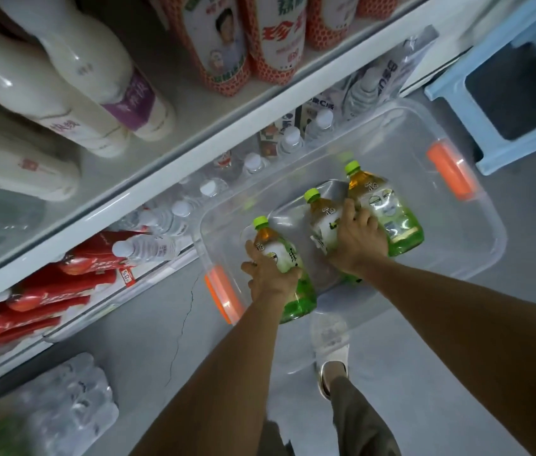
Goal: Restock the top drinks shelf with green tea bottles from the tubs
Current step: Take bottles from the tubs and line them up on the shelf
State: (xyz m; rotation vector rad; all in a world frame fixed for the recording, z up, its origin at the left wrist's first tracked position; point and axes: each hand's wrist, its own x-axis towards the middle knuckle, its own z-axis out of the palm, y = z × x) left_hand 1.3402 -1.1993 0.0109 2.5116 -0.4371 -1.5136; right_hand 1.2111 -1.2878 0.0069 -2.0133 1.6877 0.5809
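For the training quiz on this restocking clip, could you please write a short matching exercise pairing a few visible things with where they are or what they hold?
Things:
1. left hand
2. right hand
3. clear tub
4. blue stool

Descriptions:
A. on the floor by the shelves, orange handles
B. grips one green tea bottle
C. beyond the tub's far end
D. spans two green tea bottles

Pairs: 1-B, 2-D, 3-A, 4-C

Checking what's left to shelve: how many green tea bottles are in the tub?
3. One at the left, held by the left hand; the middle and right ones, gripped together by the right hand. None seem hidden in the clear tub.
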